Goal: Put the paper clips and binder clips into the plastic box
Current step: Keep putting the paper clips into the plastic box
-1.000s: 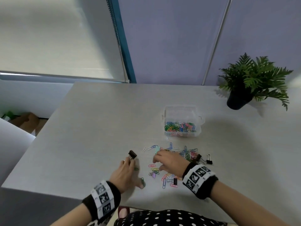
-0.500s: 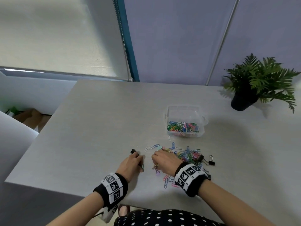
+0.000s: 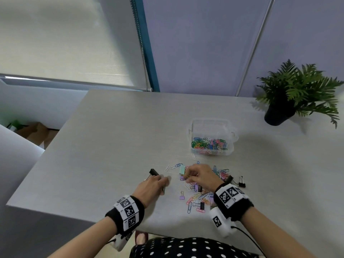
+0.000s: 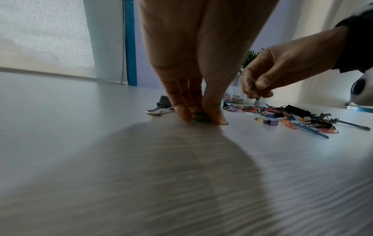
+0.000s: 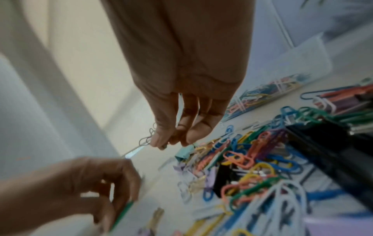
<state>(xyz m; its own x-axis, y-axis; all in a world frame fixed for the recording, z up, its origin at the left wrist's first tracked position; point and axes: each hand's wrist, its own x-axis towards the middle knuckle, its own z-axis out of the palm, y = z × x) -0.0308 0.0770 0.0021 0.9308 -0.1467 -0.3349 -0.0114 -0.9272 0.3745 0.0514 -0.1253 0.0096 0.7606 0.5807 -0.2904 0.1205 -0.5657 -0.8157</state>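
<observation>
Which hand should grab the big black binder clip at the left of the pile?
Left. The left hand sits right beside the black binder clip, though it is pinching a green paper clip. The right hand is farther off, holding clips.

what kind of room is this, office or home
Probably an office or study corner: a plain grey table against a window with a roller blind, a potted fern, and stationery, a plastic box of paper clips.

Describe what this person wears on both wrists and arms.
The left hand and right hand are bare, forearms unsleeved. Each wrist carries a black fuzzy wristband wrapped with a white strip of black square-patterned marker tags. A white tagged camera unit hangs under the right wrist, trailing a black cable.
</observation>
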